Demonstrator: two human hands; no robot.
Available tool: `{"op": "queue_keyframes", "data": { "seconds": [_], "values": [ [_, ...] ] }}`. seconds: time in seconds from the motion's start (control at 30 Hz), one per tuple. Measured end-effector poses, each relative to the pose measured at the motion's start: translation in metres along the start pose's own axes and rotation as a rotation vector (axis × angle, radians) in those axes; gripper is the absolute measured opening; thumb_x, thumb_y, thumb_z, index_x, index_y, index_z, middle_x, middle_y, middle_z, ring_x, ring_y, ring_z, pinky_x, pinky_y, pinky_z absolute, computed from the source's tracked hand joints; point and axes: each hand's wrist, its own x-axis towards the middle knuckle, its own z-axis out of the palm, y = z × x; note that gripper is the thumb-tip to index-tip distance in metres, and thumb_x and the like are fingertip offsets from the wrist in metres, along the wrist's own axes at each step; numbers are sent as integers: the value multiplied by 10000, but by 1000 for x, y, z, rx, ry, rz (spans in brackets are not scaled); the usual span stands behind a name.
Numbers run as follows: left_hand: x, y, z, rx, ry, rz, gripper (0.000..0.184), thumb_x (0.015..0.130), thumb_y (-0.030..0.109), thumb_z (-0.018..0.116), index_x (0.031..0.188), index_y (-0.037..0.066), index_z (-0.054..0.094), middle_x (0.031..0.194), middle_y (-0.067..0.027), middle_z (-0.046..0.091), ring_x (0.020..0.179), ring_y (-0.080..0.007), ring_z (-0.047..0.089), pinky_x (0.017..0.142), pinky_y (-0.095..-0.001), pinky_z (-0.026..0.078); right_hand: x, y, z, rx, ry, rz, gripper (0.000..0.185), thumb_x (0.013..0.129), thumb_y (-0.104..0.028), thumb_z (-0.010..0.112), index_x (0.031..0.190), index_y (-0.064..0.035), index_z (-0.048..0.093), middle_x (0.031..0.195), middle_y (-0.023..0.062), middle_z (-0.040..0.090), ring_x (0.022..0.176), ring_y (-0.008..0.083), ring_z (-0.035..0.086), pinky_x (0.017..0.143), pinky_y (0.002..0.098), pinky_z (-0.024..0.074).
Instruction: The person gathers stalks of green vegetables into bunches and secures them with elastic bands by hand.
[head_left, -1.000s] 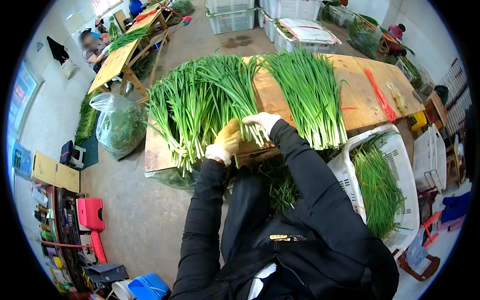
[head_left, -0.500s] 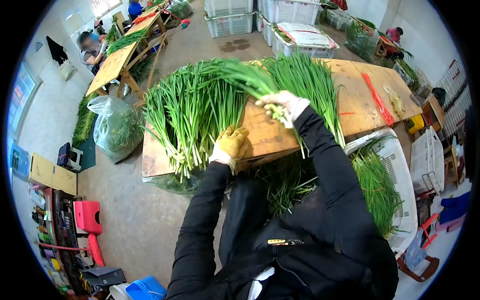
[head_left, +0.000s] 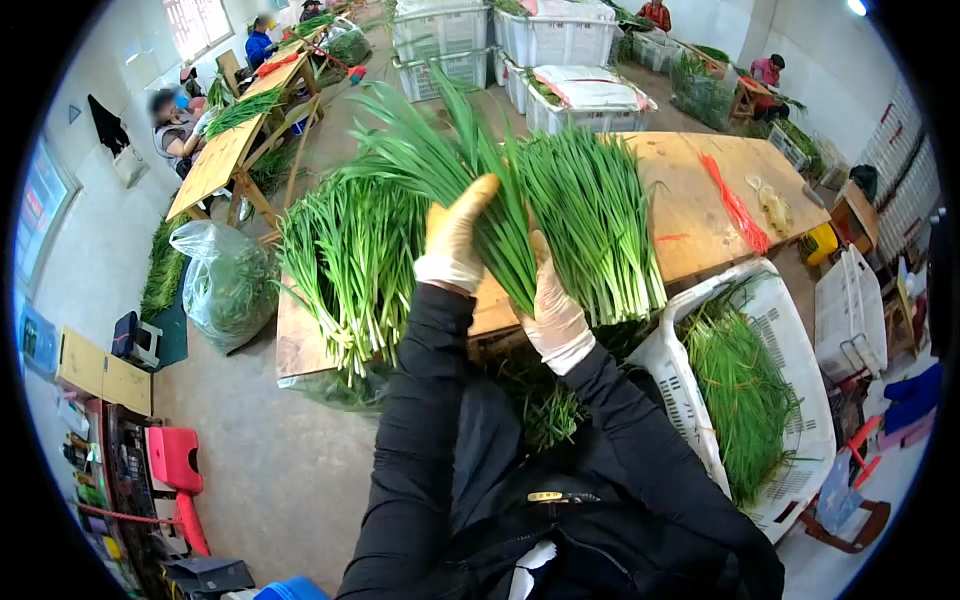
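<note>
A bunch of long green stalks (head_left: 505, 245) is held up over the wooden table (head_left: 690, 170) between my hands. My left hand (head_left: 458, 225), in a yellowed glove, grips its left side at mid-length. My right hand (head_left: 550, 305), in a pale glove, is closed round its lower end and hides the stalk bases. To the left lies a loose pile of stalks (head_left: 350, 260) with white ends toward me. Close behind my right hand, a second pile (head_left: 595, 220) lies on the table.
Red ties (head_left: 733, 205) and a yellowish glove (head_left: 770, 205) lie at the table's right. A white basket (head_left: 800, 370) of greens stands right of my legs. A filled plastic bag (head_left: 230, 285) is at left. Stacked crates (head_left: 560, 45) stand behind; a person (head_left: 178, 135) sits at another table.
The bunch has been lifted off the left pile and now stands upright before me. My left hand has left the pile's edge and moved up onto the bunch; my right hand came lower.
</note>
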Motion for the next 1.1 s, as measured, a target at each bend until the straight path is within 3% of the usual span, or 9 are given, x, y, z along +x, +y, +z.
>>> {"op": "queue_keyframes", "data": {
  "seconds": [0.03,0.37,0.6,0.67,0.77,0.83,0.97,1.0,1.1],
  "values": [
    [2,3,-3,-50,10,-40,306,697,156,699,942,14,585,811,-62,626,679,-158,601,633,-278,512,-5,13,11,28,229,-278,566,716,-101,658,1152,36,324,995,201,528,803,280,577,782,339,491],
    [25,35,52,478,-310,282,357,679,80,712,989,47,538,905,-84,615,804,-154,590,719,-275,494,101,-26,-42,726,-92,-140,867,594,-215,772,1253,-22,241,1160,132,462,1079,243,462,941,331,386],
    [25,23,-3,580,-465,73,1092,365,360,874,1224,17,295,1170,-115,454,1103,-223,434,969,-327,357,118,10,-3,811,-321,-436,634,809,-396,528,1287,-77,260,1242,80,423,1132,192,406,998,352,300],
    [25,14,-13,592,-461,188,1036,409,310,871,1235,24,314,1161,-118,460,1071,-229,456,934,-342,388,117,1,-5,796,-327,-475,579,869,-445,414,1284,-65,279,1253,73,424,1127,172,409,1004,341,285],
    [31,4,-13,630,-389,301,810,568,137,799,1259,46,385,1207,-87,481,1039,-166,485,916,-307,385,118,-12,-14,801,-544,-248,620,759,-334,614,1225,-14,359,1125,114,515,1010,228,503,885,332,414],
    [19,5,8,339,-127,287,401,662,66,705,1041,49,573,866,-51,628,788,-150,584,738,-300,467,127,-19,-33,241,-754,-156,773,628,-261,759,1220,20,350,1089,156,535,982,260,528,877,329,431],
    [26,13,-1,329,6,359,284,698,26,667,972,6,593,821,-85,635,724,-131,594,677,-243,470,90,15,-11,176,-337,-191,1082,526,-310,809,1316,37,157,1276,221,362,1155,303,402,998,330,298],
    [23,11,5,270,24,391,306,712,30,662,1004,2,576,831,-88,634,732,-140,597,699,-254,469,87,44,19,199,-182,-348,1070,537,-264,812,1322,38,151,1246,205,407,1141,289,417,1016,324,259],
    [17,17,24,247,-15,460,348,719,30,660,1049,2,553,840,-90,633,740,-146,600,722,-264,467,75,30,38,807,-260,-14,872,570,-237,797,1251,-1,304,1106,170,511,1049,253,489,912,328,373]
  ]
}}
